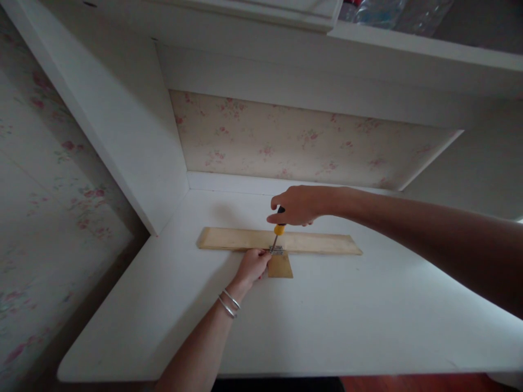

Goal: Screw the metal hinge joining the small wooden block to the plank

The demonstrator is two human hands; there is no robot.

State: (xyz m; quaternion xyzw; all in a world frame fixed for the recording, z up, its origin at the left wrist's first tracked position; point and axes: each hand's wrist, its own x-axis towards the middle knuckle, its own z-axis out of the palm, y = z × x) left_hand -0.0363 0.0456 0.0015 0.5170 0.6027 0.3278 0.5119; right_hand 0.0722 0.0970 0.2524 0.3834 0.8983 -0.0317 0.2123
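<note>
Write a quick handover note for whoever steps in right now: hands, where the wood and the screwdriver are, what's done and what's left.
Right hand: closed around the screwdriver, held nearly upright, tip down on the small metal hinge.
Left hand: pressed against the wood beside the hinge, steadying it.
Long wooden strip lies flat across the white desk, near the back. The short wooden piece butts against its front edge, with the hinge across the joint.
Done: pieces lined up, hinge in place, driver on it.
Left: the driving itself. How far any screw is in is too small to tell.
</note>
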